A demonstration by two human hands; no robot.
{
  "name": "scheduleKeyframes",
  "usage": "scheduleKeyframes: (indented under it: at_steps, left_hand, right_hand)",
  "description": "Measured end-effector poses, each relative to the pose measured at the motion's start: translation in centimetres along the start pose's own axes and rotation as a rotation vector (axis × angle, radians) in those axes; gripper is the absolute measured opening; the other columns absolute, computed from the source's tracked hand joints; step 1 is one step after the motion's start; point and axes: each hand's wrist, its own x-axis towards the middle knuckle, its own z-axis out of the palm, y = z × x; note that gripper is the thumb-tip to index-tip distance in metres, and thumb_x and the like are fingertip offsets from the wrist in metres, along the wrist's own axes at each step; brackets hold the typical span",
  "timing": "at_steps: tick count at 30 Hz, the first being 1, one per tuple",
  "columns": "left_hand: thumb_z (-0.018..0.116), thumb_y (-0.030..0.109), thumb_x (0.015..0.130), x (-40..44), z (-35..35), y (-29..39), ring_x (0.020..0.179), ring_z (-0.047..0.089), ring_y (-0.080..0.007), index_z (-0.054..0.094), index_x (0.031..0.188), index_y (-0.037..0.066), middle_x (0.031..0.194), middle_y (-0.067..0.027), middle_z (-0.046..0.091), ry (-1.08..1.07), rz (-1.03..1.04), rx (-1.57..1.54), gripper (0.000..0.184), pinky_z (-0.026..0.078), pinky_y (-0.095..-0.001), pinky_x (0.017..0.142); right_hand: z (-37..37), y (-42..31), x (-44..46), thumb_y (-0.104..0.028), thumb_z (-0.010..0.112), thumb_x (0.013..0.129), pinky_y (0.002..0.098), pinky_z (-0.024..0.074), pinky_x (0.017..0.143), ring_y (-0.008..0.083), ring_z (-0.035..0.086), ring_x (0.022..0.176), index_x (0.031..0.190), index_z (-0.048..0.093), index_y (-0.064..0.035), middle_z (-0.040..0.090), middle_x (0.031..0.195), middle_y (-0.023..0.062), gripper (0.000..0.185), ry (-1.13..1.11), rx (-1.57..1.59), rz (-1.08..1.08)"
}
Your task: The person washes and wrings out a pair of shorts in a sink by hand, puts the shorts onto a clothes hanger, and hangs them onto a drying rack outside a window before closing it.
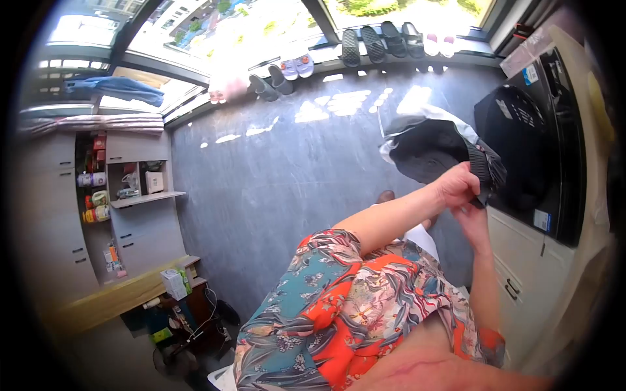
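Observation:
A garment point(424, 151), dark on the inside and pale grey-white on the outside, hangs open in front of me. Gathered elastic runs along its right edge, and a thin white cord or edge shows at its left. My left hand point(458, 184) has its fingers closed around the elastic edge. Just below, my right hand point(471, 218) grips the same edge, its fingertips partly hidden behind the cloth and my left hand. Whether the garment is shorts, trousers or something else, I cannot tell.
A black appliance point(562, 150) with stickers stands at the right, a dark bulky item point(512, 120) against it, above white cabinets point(518, 277). Slippers point(373, 44) line the window ledge. Shelved cabinets point(147, 221) stand at the left; a cable point(210, 309) hangs at lower left.

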Motion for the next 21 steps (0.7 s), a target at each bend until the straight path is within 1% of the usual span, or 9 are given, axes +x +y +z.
scheduleKeyframes:
  at_steps: [2, 4, 7, 11, 14, 15, 17, 20, 21]
  left_hand:
    - [0.046, -0.019, 0.056, -0.4, 0.5, 1.8, 0.098, 0.059, -0.0225, 0.058, 0.103, -0.001, 0.102, -0.0102, 0.061, -0.006, 0.004, -0.018, 0.051, 0.048, -0.0346, 0.083]
    - [0.048, -0.017, 0.059, -0.9, 2.0, 3.7, 0.099, 0.058, -0.0277, 0.055, 0.109, -0.001, 0.106, -0.0139, 0.059, -0.084, 0.037, 0.035, 0.053, 0.048, -0.0398, 0.086]
    - [0.046, -0.018, 0.058, -1.0, 4.3, 4.4, 0.102, 0.057, -0.0274, 0.052, 0.113, -0.002, 0.109, -0.0140, 0.058, -0.117, 0.073, 0.055, 0.058, 0.046, -0.0388, 0.089]
    - [0.045, -0.019, 0.059, -0.6, 5.7, 6.8, 0.101, 0.058, -0.0270, 0.053, 0.113, -0.004, 0.108, -0.0136, 0.059, -0.120, 0.126, 0.122, 0.057, 0.046, -0.0372, 0.089]
    - [0.049, -0.016, 0.063, 0.1, 5.9, 9.0, 0.088, 0.062, -0.0253, 0.060, 0.100, -0.005, 0.094, -0.0136, 0.064, -0.101, 0.199, 0.276, 0.041, 0.049, -0.0352, 0.082]
    - [0.052, -0.013, 0.065, 1.3, 5.1, 10.1, 0.085, 0.062, -0.0238, 0.061, 0.095, -0.006, 0.090, -0.0128, 0.064, -0.073, 0.398, 0.682, 0.032, 0.050, -0.0341, 0.077]
    - [0.064, 0.000, 0.070, 1.5, 4.7, 11.9, 0.081, 0.063, -0.0213, 0.063, 0.089, -0.004, 0.085, -0.0096, 0.066, 0.055, 0.356, 0.820, 0.020, 0.049, -0.0318, 0.068]
    - [0.075, 0.033, 0.068, 1.7, 3.1, 16.9, 0.101, 0.058, -0.0265, 0.062, 0.106, 0.000, 0.104, -0.0155, 0.062, 0.208, 0.124, 2.058, 0.052, 0.045, -0.0325, 0.088]
    - [0.075, 0.044, 0.064, 1.5, 0.2, 18.2, 0.105, 0.055, -0.0273, 0.061, 0.108, 0.002, 0.108, -0.0158, 0.060, 0.076, -0.048, 2.205, 0.062, 0.043, -0.0326, 0.091]
  right_hand:
    - [-1.0, 0.8, 2.6, -0.002, 0.061, 0.079, 0.0277, 0.0444, 0.085, 0.0130, 0.053, 0.101, 0.113, 0.053, -0.0010, 0.057, 0.111, 0.0041, 0.035, -0.064, -0.209, 0.090]
    - [-0.9, 3.2, 4.0, -0.019, 0.070, 0.076, 0.0334, 0.0482, 0.073, 0.0199, 0.063, 0.088, 0.103, 0.060, -0.0045, 0.065, 0.095, 0.0094, 0.032, 0.130, -0.272, -0.056]
    - [-0.5, -0.2, 4.9, -0.024, 0.073, 0.073, 0.0322, 0.0481, 0.069, 0.0189, 0.063, 0.081, 0.097, 0.061, -0.0048, 0.065, 0.085, 0.0076, 0.033, 0.090, -0.361, -0.173]
    - [0.4, -1.2, 5.1, -0.036, 0.072, 0.074, 0.0317, 0.0475, 0.065, 0.0209, 0.063, 0.075, 0.093, 0.063, -0.0020, 0.066, 0.081, 0.0086, 0.040, -0.149, -0.062, 0.076]
    - [-0.8, 0.0, 5.7, -0.042, 0.065, 0.078, 0.0342, 0.0476, 0.067, 0.0282, 0.064, 0.078, 0.097, 0.063, -0.0012, 0.066, 0.085, 0.0146, 0.045, -0.222, -0.519, 0.294]
    - [-0.8, 0.5, 5.6, -0.043, 0.057, 0.083, 0.0394, 0.0475, 0.071, 0.0384, 0.061, 0.084, 0.101, 0.061, -0.0012, 0.064, 0.088, 0.0210, 0.045, -0.155, -0.596, 0.240]
    - [-2.4, -0.4, 5.6, -0.031, 0.054, 0.085, 0.0443, 0.0462, 0.077, 0.0429, 0.056, 0.091, 0.107, 0.058, -0.0019, 0.061, 0.093, 0.0244, 0.036, 0.085, -0.700, 0.369]
    - [-11.8, -1.7, 5.7, -0.019, 0.052, 0.083, 0.0446, 0.0455, 0.081, 0.0410, 0.056, 0.096, 0.117, 0.053, -0.0073, 0.059, 0.099, 0.0254, 0.036, 0.387, -0.854, 0.042]
    - [-12.9, -6.3, 5.9, -0.019, 0.050, 0.083, 0.0430, 0.0459, 0.081, 0.0390, 0.057, 0.097, 0.120, 0.052, -0.0094, 0.060, 0.102, 0.0244, 0.038, 0.466, -0.671, 0.428]
